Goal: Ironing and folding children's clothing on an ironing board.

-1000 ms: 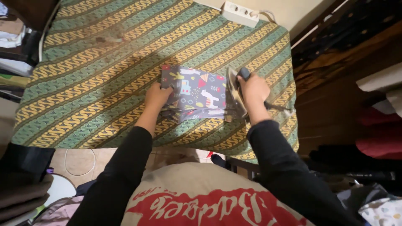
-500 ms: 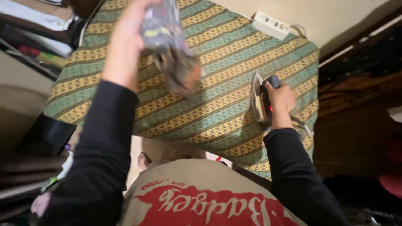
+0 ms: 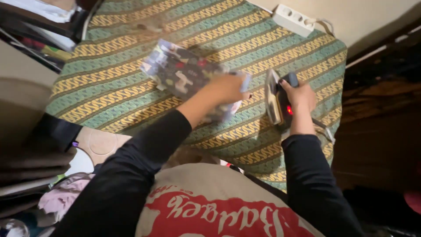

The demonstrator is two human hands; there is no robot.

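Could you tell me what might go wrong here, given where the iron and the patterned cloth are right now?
The iron stands on end in the right hand with its red light on, so it is likely hot; the left hand, laying the patterned cloth down close beside it, could brush the soleplate. The iron's cord trails off the edge of the padded surface by the right sleeve and could snag, tipping the iron.

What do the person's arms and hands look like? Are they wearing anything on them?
Both arms are covered by long, plain black sleeves that end at the wrists. The left hand and the right hand are bare: no gloves, and no rings, watch or bracelets can be seen. The left hand looks a bit blurry. The black sleeves come out from under a beige top with big red lettering on the chest.
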